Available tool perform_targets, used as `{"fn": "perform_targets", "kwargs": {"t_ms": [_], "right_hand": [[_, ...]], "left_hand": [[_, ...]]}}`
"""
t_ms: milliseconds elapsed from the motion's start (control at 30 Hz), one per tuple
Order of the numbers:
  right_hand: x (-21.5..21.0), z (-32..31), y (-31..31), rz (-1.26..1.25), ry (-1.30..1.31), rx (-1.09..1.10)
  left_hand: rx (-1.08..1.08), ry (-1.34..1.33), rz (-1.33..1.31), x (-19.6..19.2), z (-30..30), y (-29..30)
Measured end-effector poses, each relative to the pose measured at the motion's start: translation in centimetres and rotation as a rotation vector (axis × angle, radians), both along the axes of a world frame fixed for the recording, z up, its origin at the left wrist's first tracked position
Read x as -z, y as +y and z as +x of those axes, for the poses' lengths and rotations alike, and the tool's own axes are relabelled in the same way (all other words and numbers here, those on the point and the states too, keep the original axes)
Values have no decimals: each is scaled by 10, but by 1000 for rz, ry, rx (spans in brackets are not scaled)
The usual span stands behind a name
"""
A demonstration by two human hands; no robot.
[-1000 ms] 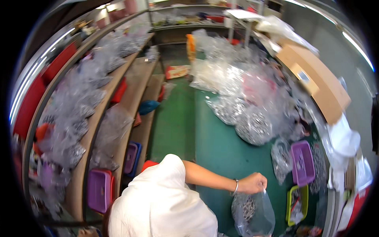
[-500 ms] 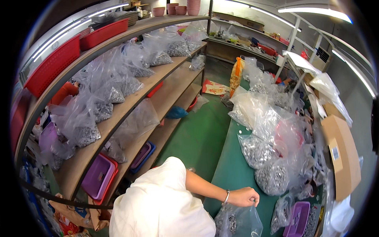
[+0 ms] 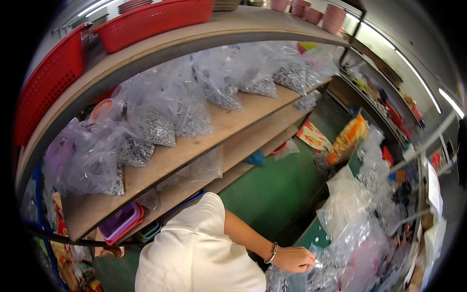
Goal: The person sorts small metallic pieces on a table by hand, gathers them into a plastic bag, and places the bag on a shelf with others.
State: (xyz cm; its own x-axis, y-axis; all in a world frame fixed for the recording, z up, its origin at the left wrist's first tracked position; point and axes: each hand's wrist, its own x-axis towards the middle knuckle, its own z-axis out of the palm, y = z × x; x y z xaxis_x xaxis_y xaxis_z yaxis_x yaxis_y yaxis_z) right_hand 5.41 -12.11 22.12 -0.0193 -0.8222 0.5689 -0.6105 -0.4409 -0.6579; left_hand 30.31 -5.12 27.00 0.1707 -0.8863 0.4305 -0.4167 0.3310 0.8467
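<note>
My left hand [image 3: 294, 259] reaches out to the right from a white sleeve, with a bracelet on the wrist. Its fingers are closed, pinching the top of a clear plastic bag [image 3: 297, 281]. Most of that bag is cut off by the lower edge; small shiny grey pieces show beside it. Right by the hand, on the green table [image 3: 311, 235], other clear bags [image 3: 357, 248] of shiny grey pieces lie heaped. My right hand is out of the picture.
Wooden shelves [image 3: 194, 146] at the left carry a row of filled clear bags [image 3: 153, 124]. Red perforated baskets [image 3: 155, 24] and stacked pink bowls [image 3: 334, 18] stand on top. A purple tray [image 3: 119, 220] sits lower down. An orange-and-white sack [image 3: 346, 138] stands at the table's far end.
The view has swung left, so the shelves fill more of it and the table has shifted to the lower right. My left hand stays closed on the bag, now lower in the picture.
</note>
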Motion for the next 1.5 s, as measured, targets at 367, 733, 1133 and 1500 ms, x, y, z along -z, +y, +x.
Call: {"fn": "perform_targets", "kwargs": {"t_ms": [367, 733, 1133, 1500], "right_hand": [[26, 115, -104, -132, 172, -392], [-39, 302, -17, 733, -222, -1854], [-31, 351, 34, 911, -348, -2025], [-39, 363, 16, 932, -190, -2177]], "left_hand": [[-58, 310, -194, -14, 87, 35], [-547, 461, -342, -29, 103, 38], [-840, 418, -295, -32, 92, 92], [-934, 121, 319, 60, 71, 110]]}}
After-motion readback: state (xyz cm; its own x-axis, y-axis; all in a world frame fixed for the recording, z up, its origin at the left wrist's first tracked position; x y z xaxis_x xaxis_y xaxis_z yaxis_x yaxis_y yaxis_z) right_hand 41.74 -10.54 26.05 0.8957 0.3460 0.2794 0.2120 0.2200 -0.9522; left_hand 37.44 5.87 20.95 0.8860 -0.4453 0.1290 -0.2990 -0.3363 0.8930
